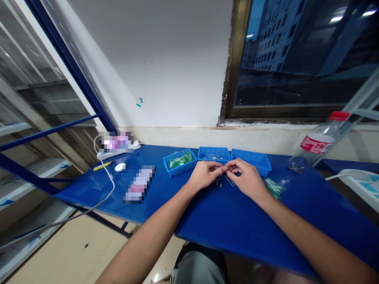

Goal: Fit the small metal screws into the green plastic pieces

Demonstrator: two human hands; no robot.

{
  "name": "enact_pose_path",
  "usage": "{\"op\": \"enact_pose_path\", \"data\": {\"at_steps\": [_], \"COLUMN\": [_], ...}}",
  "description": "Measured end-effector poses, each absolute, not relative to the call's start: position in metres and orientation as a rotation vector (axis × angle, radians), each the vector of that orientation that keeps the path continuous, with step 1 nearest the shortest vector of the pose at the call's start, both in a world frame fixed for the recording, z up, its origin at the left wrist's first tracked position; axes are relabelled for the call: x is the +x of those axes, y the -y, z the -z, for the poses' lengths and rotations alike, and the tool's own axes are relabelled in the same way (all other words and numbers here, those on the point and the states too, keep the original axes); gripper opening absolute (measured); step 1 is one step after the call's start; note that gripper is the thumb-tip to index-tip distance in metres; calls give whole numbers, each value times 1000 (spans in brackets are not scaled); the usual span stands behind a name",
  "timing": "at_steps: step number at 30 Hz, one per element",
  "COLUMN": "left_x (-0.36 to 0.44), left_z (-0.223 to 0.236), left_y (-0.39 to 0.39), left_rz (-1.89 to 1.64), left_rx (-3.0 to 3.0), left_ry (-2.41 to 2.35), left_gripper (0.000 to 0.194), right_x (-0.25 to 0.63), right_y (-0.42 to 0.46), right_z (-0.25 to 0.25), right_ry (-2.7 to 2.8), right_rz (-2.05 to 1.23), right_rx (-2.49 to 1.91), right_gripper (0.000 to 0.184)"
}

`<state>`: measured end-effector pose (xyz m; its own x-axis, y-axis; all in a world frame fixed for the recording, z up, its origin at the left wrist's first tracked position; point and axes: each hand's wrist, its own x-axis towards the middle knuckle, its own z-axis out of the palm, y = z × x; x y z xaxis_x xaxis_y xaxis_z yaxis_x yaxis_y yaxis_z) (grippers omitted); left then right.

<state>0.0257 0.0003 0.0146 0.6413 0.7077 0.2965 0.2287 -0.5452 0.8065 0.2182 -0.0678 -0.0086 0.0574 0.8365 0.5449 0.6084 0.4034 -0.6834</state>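
My left hand (205,173) and my right hand (244,176) meet fingertip to fingertip over the blue table, in front of the bins. Both are closed in a pinch; whatever lies between the fingers is too small to make out. Small dark parts (218,183) lie on the table just below the fingertips. Beside them are a few thin metal pins (229,181), partly under my right hand. Several similar pins (214,157) sit in the middle blue bin (213,150). Green plastic packets (180,159) fill the left blue bin (177,172). The right blue bin (251,157) is partly hidden by my right hand.
Another green packet (274,188) lies by my right wrist. A red-capped plastic bottle (318,142) stands at the right. Towards the left are a blurred-out phone-shaped object (139,184), a white round object (120,167), a yellow cutter (102,165) and a cable (111,189) over the edge.
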Motion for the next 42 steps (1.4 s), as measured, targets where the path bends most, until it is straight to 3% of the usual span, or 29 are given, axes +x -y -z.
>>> {"op": "enact_pose_path", "data": {"at_steps": [12,18,28,36,42], "left_x": [30,31,26,23,29], "left_z": [-1,-5,-9,-14,-17], "left_y": [-7,-4,-6,-7,9], "left_rz": [-930,-968,-1056,-1092,-809], "left_rx": [2022,1905,1904,1905,2563], "left_ry": [-766,-680,-753,-811,-395], "left_gripper": [14,30,27,31,23], "right_x": [217,217,259,266,253], "right_y": [65,64,55,61,70], "right_z": [15,17,5,1,-9], "right_ry": [1494,1525,1715,1887,1796], "right_rz": [-447,-429,348,346,321], "right_rx": [-1293,-1295,-1483,-1483,-1486], "right_gripper": [20,21,14,23,23]}}
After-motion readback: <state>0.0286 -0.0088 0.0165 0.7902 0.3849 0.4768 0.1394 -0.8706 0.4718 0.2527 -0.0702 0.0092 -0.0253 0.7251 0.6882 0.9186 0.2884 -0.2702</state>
